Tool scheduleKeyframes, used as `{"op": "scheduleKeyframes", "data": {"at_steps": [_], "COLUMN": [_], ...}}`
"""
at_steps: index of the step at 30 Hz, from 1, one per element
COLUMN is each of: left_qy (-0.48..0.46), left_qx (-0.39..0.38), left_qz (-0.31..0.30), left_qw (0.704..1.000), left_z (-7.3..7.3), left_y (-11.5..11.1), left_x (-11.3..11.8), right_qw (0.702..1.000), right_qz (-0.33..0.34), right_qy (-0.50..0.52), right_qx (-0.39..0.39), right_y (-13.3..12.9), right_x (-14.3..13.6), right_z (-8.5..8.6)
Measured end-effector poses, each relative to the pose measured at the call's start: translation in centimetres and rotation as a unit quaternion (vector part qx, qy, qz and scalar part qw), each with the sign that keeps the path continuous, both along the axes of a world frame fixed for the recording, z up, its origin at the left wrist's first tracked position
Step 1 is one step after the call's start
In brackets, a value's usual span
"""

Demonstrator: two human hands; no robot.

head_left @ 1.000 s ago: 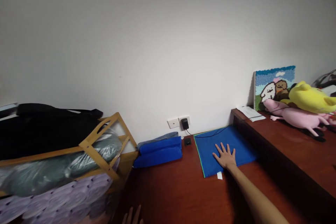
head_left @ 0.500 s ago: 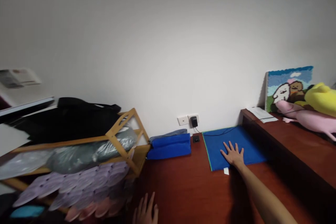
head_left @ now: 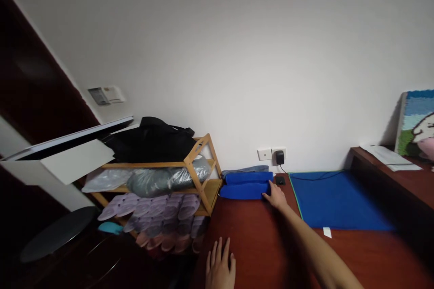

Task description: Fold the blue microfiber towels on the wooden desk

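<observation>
My right hand (head_left: 275, 195) reaches to the right end of a folded blue cloth (head_left: 244, 189) near the wall. Its thumb and forefinger are apart and touch the cloth's end; the other fingers are partly hidden. My left hand (head_left: 221, 265) lies open on the reddish-brown tabletop (head_left: 251, 230), fingers spread, holding nothing. To the right, a blue cloth with a green edge (head_left: 339, 201) is spread flat, a small white tag (head_left: 327, 232) sticking out at its near side. A grey-blue folded piece (head_left: 251, 170) shows behind the folded blue cloth.
A wooden rack (head_left: 198, 176) left of the table holds a black bag (head_left: 152, 142), plastic-wrapped bundles (head_left: 152, 181) and several slippers (head_left: 169, 207). A black plug (head_left: 280, 157) sits in the wall socket, its cable crossing the spread cloth. A raised ledge (head_left: 403, 180) borders the right side.
My right hand has left the spread blue cloth and moved left to the folded one. The view has turned left. My left hand stays on the tabletop and shows more fully.
</observation>
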State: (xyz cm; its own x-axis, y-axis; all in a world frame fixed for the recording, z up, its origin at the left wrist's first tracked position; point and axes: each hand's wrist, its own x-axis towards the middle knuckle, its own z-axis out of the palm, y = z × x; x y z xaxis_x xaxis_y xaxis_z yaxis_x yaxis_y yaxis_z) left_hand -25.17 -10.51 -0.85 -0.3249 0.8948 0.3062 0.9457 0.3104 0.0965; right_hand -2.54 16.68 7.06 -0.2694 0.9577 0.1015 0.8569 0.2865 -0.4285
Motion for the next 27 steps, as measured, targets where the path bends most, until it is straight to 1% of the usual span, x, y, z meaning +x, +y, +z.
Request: {"op": "scheduleKeyframes", "data": {"at_steps": [2, 3, 5, 6, 8, 10, 12, 13, 15, 18, 20, 22, 24, 27], "left_qy": [-0.005, -0.006, -0.005, -0.005, -0.006, -0.012, -0.022, -0.029, -0.054, -0.117, -0.142, -0.159, -0.197, -0.249], "left_qx": [0.0, 0.0, 0.0, 0.0, 0.004, 0.014, 0.022, 0.028, 0.047, 0.077, 0.084, 0.089, 0.088, 0.064], "left_qz": [0.003, 0.005, 0.006, 0.005, 0.001, -0.002, -0.004, -0.004, -0.009, -0.019, -0.013, 0.0, 0.007, -0.018], "left_qw": [1.0, 1.0, 1.0, 1.0, 1.0, 1.0, 0.999, 0.999, 0.997, 0.99, 0.986, 0.983, 0.976, 0.966], "left_z": [0.0, 0.0, 0.2, 0.3, 0.4, 0.5, 0.9, 1.2, 2.2, 4.1, 4.9, 5.0, 4.5, 3.5], "left_y": [-0.1, -0.1, -0.2, -0.2, -0.3, -0.3, -0.3, -0.3, -0.3, -1.1, -2.5, -4.6, -7.2, -11.1], "left_x": [0.1, 0.2, 0.4, 0.5, 0.7, 0.8, 0.9, 0.9, 1.0, 1.6, 3.0, 5.3, 8.4, 13.1], "right_qw": [1.0, 1.0, 0.999, 0.999, 0.995, 0.989, 0.982, 0.98, 0.981, 0.986, 0.988, 0.988, 0.986, 0.982], "right_qz": [-0.003, 0.004, 0.03, 0.045, 0.084, 0.124, 0.14, 0.138, 0.129, 0.119, 0.109, 0.101, 0.099, 0.104], "right_qy": [-0.007, -0.007, -0.004, -0.002, 0.0, 0.004, 0.021, 0.034, 0.057, 0.067, 0.067, 0.077, 0.093, 0.111], "right_qx": [-0.011, -0.007, 0.014, 0.026, 0.052, 0.085, 0.123, 0.136, 0.134, 0.098, 0.085, 0.087, 0.095, 0.108], "right_y": [0.1, -0.4, -2.7, -4.4, -8.7, -13.6, -18.3, -20.5, -24.4, -28.9, -31.3, -33.6, -35.6, -38.1], "right_x": [-1.6, -1.9, -1.9, -1.6, -0.7, 0.7, 2.3, 3.2, 4.9, 7.1, 8.2, 9.1, 9.9, 11.1], "right_z": [0.0, 0.0, -0.2, -0.4, -1.2, -2.6, -4.1, -4.7, -5.5, -5.3, -4.6, -4.0, -3.7, -3.7]}}
